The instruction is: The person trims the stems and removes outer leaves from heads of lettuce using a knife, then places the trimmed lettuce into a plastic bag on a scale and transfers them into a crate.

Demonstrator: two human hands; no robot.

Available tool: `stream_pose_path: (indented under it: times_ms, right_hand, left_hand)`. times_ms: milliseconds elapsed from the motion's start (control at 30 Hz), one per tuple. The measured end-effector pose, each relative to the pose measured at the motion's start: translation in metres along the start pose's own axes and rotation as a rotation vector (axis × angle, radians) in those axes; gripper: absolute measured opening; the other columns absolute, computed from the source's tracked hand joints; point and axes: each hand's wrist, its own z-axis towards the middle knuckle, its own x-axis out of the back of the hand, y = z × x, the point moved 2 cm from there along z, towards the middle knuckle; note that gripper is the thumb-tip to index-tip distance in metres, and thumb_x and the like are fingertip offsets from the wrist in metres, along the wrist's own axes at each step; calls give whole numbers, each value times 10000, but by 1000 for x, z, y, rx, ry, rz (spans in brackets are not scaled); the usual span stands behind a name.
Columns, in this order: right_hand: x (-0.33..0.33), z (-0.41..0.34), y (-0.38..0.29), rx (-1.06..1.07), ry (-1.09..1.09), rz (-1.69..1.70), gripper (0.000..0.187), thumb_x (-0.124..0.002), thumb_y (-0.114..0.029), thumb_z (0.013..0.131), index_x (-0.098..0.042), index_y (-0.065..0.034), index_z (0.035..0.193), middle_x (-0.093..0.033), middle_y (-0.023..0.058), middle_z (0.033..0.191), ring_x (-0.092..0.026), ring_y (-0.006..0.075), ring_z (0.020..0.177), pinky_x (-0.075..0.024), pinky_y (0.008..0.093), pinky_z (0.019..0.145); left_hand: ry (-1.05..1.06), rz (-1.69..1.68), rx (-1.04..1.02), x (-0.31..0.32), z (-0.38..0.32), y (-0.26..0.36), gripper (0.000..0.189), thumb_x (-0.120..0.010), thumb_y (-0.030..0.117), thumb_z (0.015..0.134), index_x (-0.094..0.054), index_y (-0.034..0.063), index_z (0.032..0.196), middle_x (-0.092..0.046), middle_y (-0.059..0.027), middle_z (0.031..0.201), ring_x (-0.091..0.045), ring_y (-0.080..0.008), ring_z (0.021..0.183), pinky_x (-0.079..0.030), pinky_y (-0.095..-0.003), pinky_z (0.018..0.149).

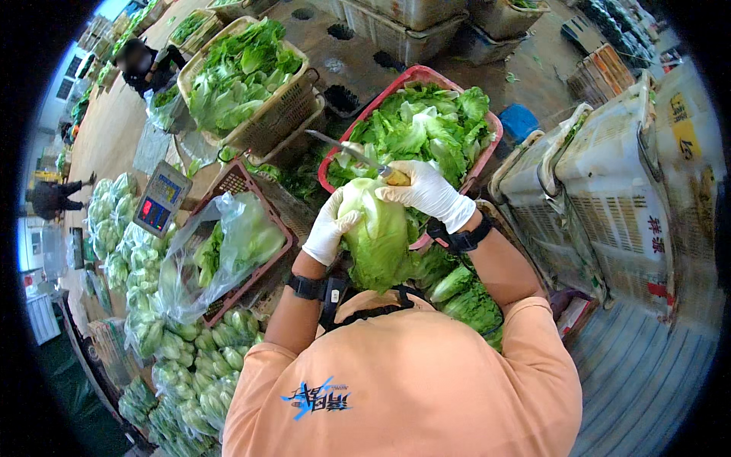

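Note:
My left hand [329, 225], in a white glove, holds a head of romaine-like lettuce [378, 240] by its left side, in front of my chest. A knife [365, 158] is in my gloved right hand [429, 191]; its blade points up and to the left, and the fingers around its yellowish handle also touch the top of the lettuce. Just beyond my hands, loose leaves [425, 125] fill a red plastic basket [495, 132]. More lettuce heads [465, 300] lie below my right forearm.
On the left, a dark red crate [280, 231] holds lettuce in a clear bag [228, 251], beside a digital scale [163, 199] and many bagged heads [194, 365]. A beige basket of leaves [268, 123] stands beyond. Large white crates [611, 194] stand at right. Two people are farther off, left.

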Motion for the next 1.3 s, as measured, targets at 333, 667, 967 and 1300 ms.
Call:
stream_pose_path:
  times_ms: [333, 667, 967, 1300]
  right_hand:
    - [3, 9, 61, -162, 6, 158, 275, -654, -277, 847, -604, -45, 986, -534, -51, 762, -461, 47, 624, -377, 197, 542]
    - [4, -55, 102, -249, -47, 723, 686, -712, -416, 762, -442, -34, 1263, -584, 0, 1044, -564, 39, 795, -447, 159, 604]
    - [44, -93, 142, 93, 243, 1198, 805, -598, -561, 779, -359, -57, 1359, -462, 166, 1320, -473, 335, 1191, -398, 490, 1001]
    - [63, -94, 31, 170, 396, 440, 532, -652, -202, 823, -455, -55, 1294, -550, 83, 1234, -578, 130, 1029, -492, 258, 829]
  left_hand:
    - [89, -145, 170, 0, 0, -12, 322, -463, 229, 962, -501, 30, 1212, -591, -40, 1127, -570, -121, 997, -454, -270, 876]
    - [32, -87, 398, 4, 13, -17, 321, -539, 264, 924, -547, 50, 1164, -620, -65, 1088, -606, -147, 924, -486, -296, 838]
    - [-69, 474, 379, 27, 70, -46, 772, -350, 589, 888, -150, 109, 1457, -274, -98, 1472, -271, -273, 1330, -230, -498, 1039]
    - [-15, -406, 165, 4, 16, -56, 636, -663, 268, 828, -353, 111, 1361, -495, -75, 1301, -496, -246, 1181, -431, -445, 972]
